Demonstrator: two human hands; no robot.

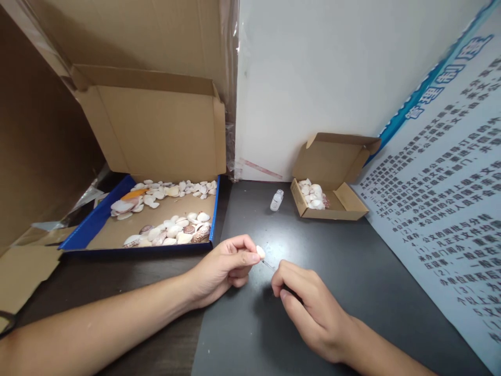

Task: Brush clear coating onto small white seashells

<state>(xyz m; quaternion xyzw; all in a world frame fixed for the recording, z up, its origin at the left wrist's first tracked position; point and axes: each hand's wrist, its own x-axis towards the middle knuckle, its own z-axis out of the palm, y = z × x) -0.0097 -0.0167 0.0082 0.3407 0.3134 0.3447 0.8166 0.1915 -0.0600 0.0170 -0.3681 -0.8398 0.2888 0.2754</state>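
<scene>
Between the thumb and forefinger of my left hand (pixel 227 266) is a small white shell (pixel 260 252), held above the dark mat. A thin metallic tool (pixel 268 266) reaches from the curled fingers of my right hand (pixel 313 310) to the lower edge of that shell; its rear part is hidden by the hand. Beyond my hands, a small clear bottle (pixel 276 201) with whitish contents stands upright on the mat.
At the left, an open blue-edged box (pixel 113 224) holds many shells in separate groups. A small open cardboard box (pixel 332 213) with whitish shells sits at the back right. A white panel (pixel 313 68) rises behind, and a printed sheet (pixel 442 209) slants along the right.
</scene>
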